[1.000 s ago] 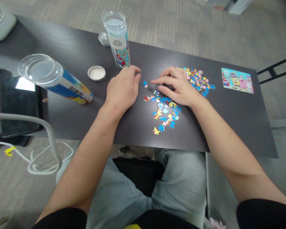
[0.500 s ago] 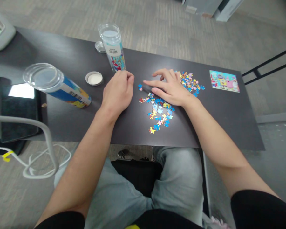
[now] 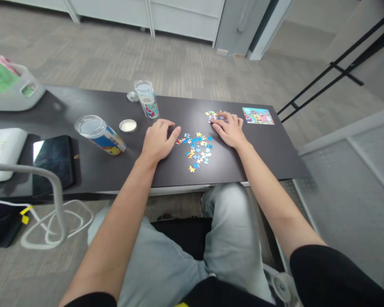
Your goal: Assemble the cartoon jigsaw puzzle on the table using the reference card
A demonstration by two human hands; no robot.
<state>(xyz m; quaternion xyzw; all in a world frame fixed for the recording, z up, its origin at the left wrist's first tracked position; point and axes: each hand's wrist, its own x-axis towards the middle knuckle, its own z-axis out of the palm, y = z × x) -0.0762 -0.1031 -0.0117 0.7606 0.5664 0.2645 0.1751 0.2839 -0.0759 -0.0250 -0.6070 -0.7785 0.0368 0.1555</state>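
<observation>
Loose jigsaw puzzle pieces lie on the dark table in two groups. The nearer group [image 3: 198, 149] spreads between my hands. My right hand [image 3: 231, 129] rests over the farther pile [image 3: 212, 115], its fingers loosely bent and apart, the fingertips at the pieces and partly covering them. Whether a single piece is under a fingertip, I cannot tell. My left hand [image 3: 158, 138] lies on the table left of the nearer group, thumb spread from the curled fingers, holding nothing visible. Right of my right hand lies a colourful cartoon picture card [image 3: 258, 116].
Two clear-topped canisters stand on the left, a larger one [image 3: 101, 135] and a smaller one [image 3: 148, 100]. Near them lie a white-lined lid [image 3: 128, 125] and a clear lid [image 3: 132, 97]. Farther left are a black tablet [image 3: 54, 164], a white basket [image 3: 16, 94] and a white cable [image 3: 62, 213].
My head view has tilted up. My right hand has moved from above the nearer pieces to the farther pile. My left hand's thumb has opened away from its fingers.
</observation>
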